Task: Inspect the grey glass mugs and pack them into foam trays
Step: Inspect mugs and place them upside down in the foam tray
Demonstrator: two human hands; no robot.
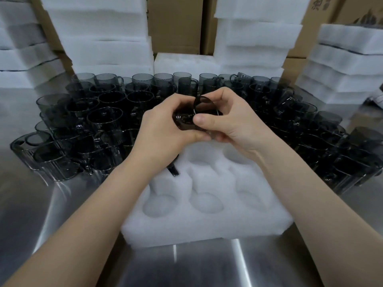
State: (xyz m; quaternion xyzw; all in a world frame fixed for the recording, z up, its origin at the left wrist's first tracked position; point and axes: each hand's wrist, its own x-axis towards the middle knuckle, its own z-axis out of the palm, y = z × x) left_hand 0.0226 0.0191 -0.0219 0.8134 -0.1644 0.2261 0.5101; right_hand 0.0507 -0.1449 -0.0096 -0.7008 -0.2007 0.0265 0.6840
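Steel desk [186, 266] carries the foam tray [207, 228]; above its far edge one grey mug [199, 114] is gripped by curled fingers of both the left hand [165, 129] and right hand [232, 123]. If the smooth glass slips, it could strike the crowded mugs [107, 112] close behind and chip.

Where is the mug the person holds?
Centre of the head view: the mug is gripped between left hand and right hand, above the far edge of the foam tray.

foam tray [207, 228] front-centre | mugs [107, 112] behind it — both sides | foam stacks [99, 38] rear
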